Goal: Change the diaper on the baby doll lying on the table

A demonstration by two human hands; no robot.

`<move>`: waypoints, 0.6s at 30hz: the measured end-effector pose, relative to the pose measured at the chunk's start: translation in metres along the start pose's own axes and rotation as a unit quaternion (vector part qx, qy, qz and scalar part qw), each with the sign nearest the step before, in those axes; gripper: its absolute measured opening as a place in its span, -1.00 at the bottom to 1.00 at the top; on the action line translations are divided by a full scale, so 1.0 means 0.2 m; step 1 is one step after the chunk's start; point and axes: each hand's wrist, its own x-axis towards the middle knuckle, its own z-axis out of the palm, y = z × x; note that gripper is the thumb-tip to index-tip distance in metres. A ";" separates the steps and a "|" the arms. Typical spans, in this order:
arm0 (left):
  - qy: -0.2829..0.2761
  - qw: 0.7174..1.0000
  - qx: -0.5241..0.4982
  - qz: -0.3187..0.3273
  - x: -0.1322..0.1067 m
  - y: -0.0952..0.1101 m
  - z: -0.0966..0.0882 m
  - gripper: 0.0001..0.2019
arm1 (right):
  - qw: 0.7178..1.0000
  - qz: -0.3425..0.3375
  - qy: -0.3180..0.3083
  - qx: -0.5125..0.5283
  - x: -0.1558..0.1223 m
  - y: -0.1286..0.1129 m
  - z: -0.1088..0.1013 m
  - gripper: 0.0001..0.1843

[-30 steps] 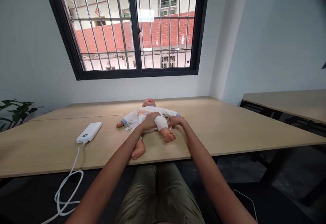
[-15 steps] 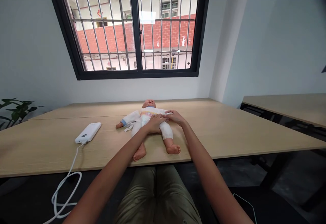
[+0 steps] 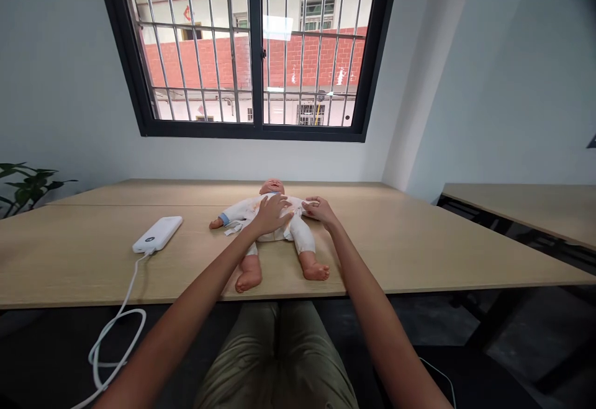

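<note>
A baby doll (image 3: 274, 226) lies on its back on the wooden table (image 3: 79, 260), head at the far side, in a white garment with blue cuffs. Its bare legs lie flat with the feet towards me. My left hand (image 3: 272, 215) rests on the doll's chest and belly with fingers spread. My right hand (image 3: 320, 211) curls over the doll's arm (image 3: 305, 206) near the shoulder, hiding its end. A loose white strip (image 3: 234, 229) lies beside the doll's body.
A white power bank (image 3: 157, 234) lies on the table to the left, its white cable (image 3: 116, 334) hanging over the front edge. A potted plant (image 3: 28, 185) stands at far left, another table (image 3: 526, 210) at right, and a barred window (image 3: 251, 49) ahead.
My left hand has moved from the doll's thigh up to its chest. The doll's raised leg has come down flat on the table. My right hand has shifted slightly along the arm.
</note>
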 end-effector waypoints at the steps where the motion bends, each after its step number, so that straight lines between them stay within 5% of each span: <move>1: -0.026 0.999 0.024 0.006 0.00 0.00 0.01 -0.59 | 1.000 -0.002 0.009 0.001 0.00 0.00 0.00 -0.69; 10: -0.156 0.979 0.107 -0.070 0.02 0.10 0.05 -0.35 | 0.991 -0.100 0.019 -0.086 0.05 0.00 0.14 -0.56; 14: -0.149 0.980 0.116 -0.065 0.01 0.09 0.07 -0.34 | 0.972 -0.067 0.060 -0.218 0.08 -0.04 0.28 -0.62; 18: -0.125 0.981 0.135 -0.055 -0.02 0.07 0.10 -0.37 | 0.968 -0.049 0.076 -0.234 0.09 -0.02 0.35 -0.63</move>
